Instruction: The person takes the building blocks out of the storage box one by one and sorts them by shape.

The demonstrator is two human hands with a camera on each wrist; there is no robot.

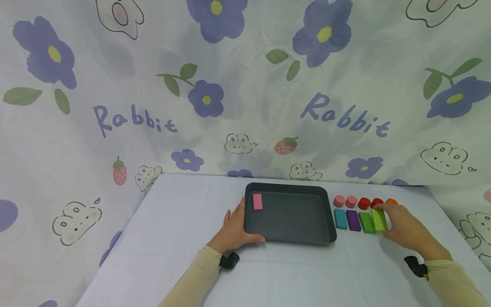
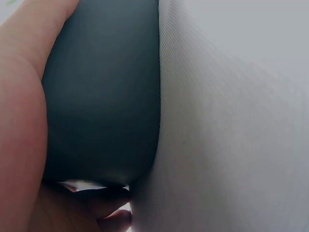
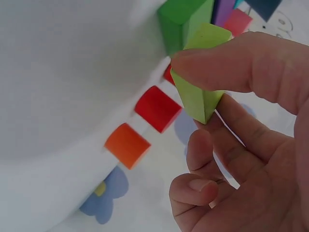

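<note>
My right hand [image 1: 408, 228] pinches a light green block [image 3: 205, 75] between thumb and fingers. In the right wrist view this block tilts just beside a darker green block [image 3: 183, 21]. At the left, my left hand [image 1: 235, 230] rests against the near left corner of a dark grey tray [image 1: 291, 238]. Its fingers lie straight along the tray's left side, and the thumb reaches along the front edge. The left wrist view shows the tray's outer wall [image 2: 106, 96] close up. Inside the tray, near its far left corner, lies a pink block [image 1: 258, 202].
Right of the tray, blue [image 1: 340, 219] and purple [image 1: 353, 220] blocks line up with the green one. Behind them runs a row of short cylinders: two pink [image 1: 339, 201], two red [image 1: 364, 203] and one orange [image 3: 127, 145]. A patterned cloth [image 1: 245, 106] hangs behind the white table [image 1: 268, 277].
</note>
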